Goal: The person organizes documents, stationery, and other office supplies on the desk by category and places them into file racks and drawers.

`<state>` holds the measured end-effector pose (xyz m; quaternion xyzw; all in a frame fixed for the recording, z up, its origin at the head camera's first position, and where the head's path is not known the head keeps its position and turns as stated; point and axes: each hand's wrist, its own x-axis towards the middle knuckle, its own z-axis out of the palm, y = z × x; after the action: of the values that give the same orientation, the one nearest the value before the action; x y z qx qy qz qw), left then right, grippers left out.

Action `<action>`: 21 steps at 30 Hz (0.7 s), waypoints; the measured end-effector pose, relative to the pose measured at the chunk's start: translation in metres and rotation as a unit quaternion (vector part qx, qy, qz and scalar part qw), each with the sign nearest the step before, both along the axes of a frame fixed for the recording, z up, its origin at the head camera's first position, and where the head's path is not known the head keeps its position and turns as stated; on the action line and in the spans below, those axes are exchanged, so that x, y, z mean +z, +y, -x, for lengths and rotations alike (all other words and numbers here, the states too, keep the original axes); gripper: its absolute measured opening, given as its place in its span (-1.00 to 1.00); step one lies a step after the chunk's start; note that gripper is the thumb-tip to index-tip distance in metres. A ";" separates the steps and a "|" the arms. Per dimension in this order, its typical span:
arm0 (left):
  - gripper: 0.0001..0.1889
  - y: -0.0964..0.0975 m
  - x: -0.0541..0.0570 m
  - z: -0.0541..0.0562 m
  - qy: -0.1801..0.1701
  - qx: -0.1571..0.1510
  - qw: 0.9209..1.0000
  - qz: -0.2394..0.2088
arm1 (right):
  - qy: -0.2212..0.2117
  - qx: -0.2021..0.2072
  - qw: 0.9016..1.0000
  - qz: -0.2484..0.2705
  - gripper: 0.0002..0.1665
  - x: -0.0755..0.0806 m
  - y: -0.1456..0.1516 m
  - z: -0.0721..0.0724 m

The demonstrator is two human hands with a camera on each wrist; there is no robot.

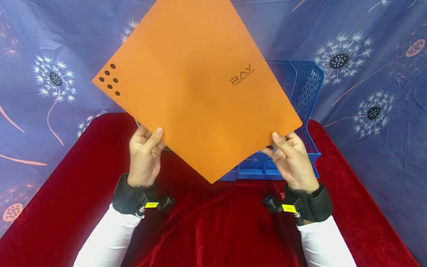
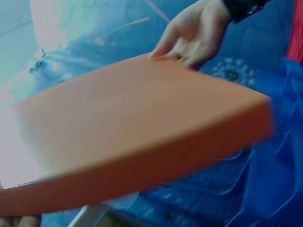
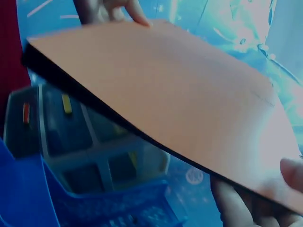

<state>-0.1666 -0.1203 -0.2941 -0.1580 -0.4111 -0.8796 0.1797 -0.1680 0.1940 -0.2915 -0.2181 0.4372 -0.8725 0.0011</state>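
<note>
A flat orange box-like case (image 1: 200,96) with dark "RAY" lettering and several black dots at one corner is held up, turned cornerwise, in the head view. My left hand (image 1: 146,155) pinches its lower left edge, thumb on the face and fingers behind. On the lower right edge, my right hand (image 1: 293,159) grips near the corner in the same way. Its thickness shows as an orange side in the left wrist view and as a dark side in the right wrist view. The case hides part of what stands behind it.
Behind the case at right stands a blue plastic rack (image 1: 308,85) with perforated walls. A grey compartmented tray (image 3: 66,161) with small red and yellow pieces shows in the right wrist view. Dark red velvet cloth (image 1: 213,222) covers the table; a blue dandelion-print curtain (image 1: 347,81) hangs behind.
</note>
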 end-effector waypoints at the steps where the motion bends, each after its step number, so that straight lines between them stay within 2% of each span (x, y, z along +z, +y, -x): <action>1: -0.81 -0.004 0.002 0.000 -0.004 0.002 1.000 0.004 | -0.001 0.000 1.000 -0.009 -0.72 0.000 0.003 0.001; 6: -0.77 -0.019 0.010 0.000 -0.008 0.018 0.997 0.073 | 0.012 -0.008 0.999 -0.039 -0.71 0.004 0.015 0.003; 12: -0.67 -0.025 0.015 -0.002 0.004 0.032 0.987 0.157 | 0.034 -0.016 0.994 -0.099 -0.69 0.008 0.019 -0.003; 15: -0.60 -0.024 0.015 -0.005 0.010 0.046 0.975 0.218 | 0.040 -0.034 0.993 -0.109 -0.69 0.009 0.013 -0.006; 21: -0.63 -0.019 0.013 -0.008 0.013 0.086 0.939 0.333 | 0.061 -0.074 0.992 -0.078 -0.71 0.005 -0.003 -0.008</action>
<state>-0.1582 -0.1388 -0.2809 -0.1843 -0.6898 -0.6716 0.1976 -0.1602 0.1912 -0.2869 -0.2374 0.5183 -0.8182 -0.0736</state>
